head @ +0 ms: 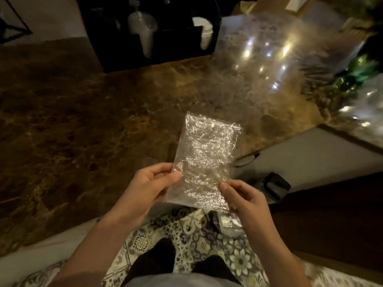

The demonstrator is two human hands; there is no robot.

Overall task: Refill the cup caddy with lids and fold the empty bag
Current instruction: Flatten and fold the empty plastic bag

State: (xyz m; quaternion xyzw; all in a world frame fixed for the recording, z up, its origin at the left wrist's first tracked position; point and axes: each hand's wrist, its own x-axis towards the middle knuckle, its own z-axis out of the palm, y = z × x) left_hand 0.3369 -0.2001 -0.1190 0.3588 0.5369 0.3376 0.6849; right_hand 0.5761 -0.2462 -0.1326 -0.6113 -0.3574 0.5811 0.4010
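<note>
The bag [205, 160] is held in the air over the near edge of the counter [83, 121], already folded to a narrow, crinkled rectangle. The left hand [149, 187] pinches its lower left edge and the right hand [242, 201] pinches its lower right corner. The thin film is judged light, limp, slippery and springy, so it is best gripped at edges and creases pressed firmly.

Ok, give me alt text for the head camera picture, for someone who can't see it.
Two hands hold a crinkled, folded clear plastic bag above the edge of a brown marble counter, the left hand pinching its left edge and the right hand its lower right corner. A black cup caddy stands at the back of the counter.
</note>
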